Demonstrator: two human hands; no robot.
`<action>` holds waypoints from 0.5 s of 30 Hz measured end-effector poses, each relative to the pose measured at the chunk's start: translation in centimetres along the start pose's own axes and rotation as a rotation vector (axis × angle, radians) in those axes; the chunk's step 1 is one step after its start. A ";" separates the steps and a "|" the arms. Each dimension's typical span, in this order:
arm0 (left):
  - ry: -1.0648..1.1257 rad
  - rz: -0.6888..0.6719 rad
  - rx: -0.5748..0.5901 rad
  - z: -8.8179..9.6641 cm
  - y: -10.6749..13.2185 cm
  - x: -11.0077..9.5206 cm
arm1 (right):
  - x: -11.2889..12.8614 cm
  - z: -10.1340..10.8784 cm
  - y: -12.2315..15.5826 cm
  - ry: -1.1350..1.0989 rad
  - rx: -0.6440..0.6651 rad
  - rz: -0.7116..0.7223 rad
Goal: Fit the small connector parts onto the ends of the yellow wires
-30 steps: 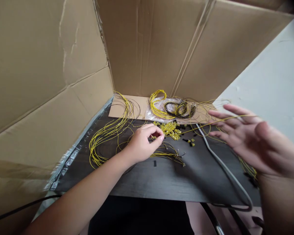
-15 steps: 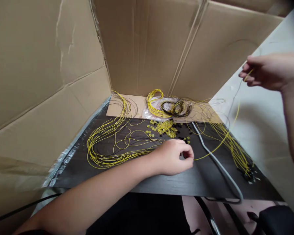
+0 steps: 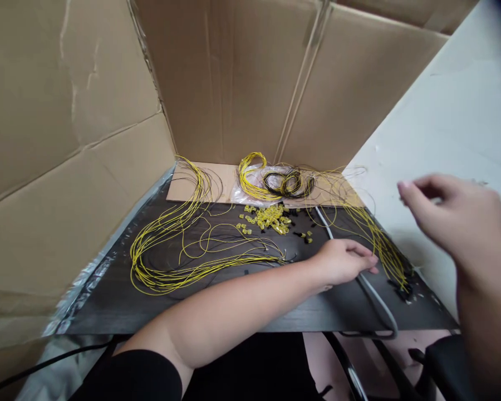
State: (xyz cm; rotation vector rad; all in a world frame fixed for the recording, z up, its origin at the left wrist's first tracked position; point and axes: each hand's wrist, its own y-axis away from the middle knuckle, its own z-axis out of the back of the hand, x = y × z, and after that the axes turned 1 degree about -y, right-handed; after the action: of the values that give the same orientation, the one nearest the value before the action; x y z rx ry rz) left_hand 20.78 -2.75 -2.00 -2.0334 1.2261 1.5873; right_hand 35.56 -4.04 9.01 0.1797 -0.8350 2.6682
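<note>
My left hand (image 3: 345, 262) reaches across the table, above a grey cable (image 3: 373, 295). Its fingers are bent together, and whatever is between them cannot be made out. Just beyond its fingertips lies a bundle of yellow wires (image 3: 384, 245), with dark ends near the table's right edge. My right hand (image 3: 463, 217) is raised at the right in front of the white wall. Its thumb and index finger curl toward each other, and no wire shows clearly in them. A long looped bundle of yellow and black wires (image 3: 162, 278) lies left of my left hand.
Small yellow connector pieces (image 3: 271, 216) are heaped mid-table, with black pieces beside them. Behind them, coiled yellow wire (image 3: 248, 181) and coiled black wire (image 3: 290, 182) rest on clear plastic. Cardboard walls (image 3: 234, 83) enclose the left and back of the dark table (image 3: 292, 320).
My left hand has moved right, over the grey cable. My right hand has come down. The yellow wire that stretched between both hands no longer shows there. The view has shifted slightly.
</note>
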 end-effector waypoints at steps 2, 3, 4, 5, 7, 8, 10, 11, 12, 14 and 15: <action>-0.010 -0.025 -0.013 -0.2 -0.4 0.1 | -0.4 0.5 5.0 -0.061 0.110 -0.099; -0.024 -0.035 -0.026 -0.4 -0.6 0.2 | -0.6 0.3 6.8 -0.129 0.234 -0.124; -0.043 -0.045 -0.044 -0.5 -0.7 0.3 | -0.8 0.0 8.3 -0.225 0.352 -0.109; -0.063 -0.053 -0.062 -0.7 -0.9 0.5 | -1.1 -0.4 9.2 -0.306 0.385 -0.097; -0.097 -0.065 -0.084 -1.0 -1.0 0.9 | -1.8 -1.4 10.0 -0.379 0.420 -0.138; -0.115 -0.069 -0.086 -1.2 -1.0 1.1 | -2.2 -1.9 9.8 -0.406 0.414 -0.189; -0.160 -0.075 -0.080 -1.3 -1.0 1.4 | -3.4 -2.6 9.0 -0.521 0.385 -0.312; -0.197 -0.083 -0.084 -1.2 -0.9 1.5 | -4.1 -2.9 8.4 -0.611 0.356 -0.358; -0.246 -0.098 -0.094 -1.0 -0.8 1.6 | -4.8 -3.0 7.8 -0.685 0.325 -0.390; -0.383 -0.143 -0.085 -0.5 -0.4 1.8 | -6.5 -3.3 6.8 -0.604 0.297 -0.391; -0.468 -0.176 -0.059 -0.1 0.0 1.8 | -7.4 -3.4 6.3 -0.432 0.313 -0.356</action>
State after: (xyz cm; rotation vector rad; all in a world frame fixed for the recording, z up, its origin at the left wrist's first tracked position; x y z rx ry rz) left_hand 20.92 -3.55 -3.59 -1.6122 0.8137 1.8821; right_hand 40.14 -9.04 1.22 0.9159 -0.4335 2.4276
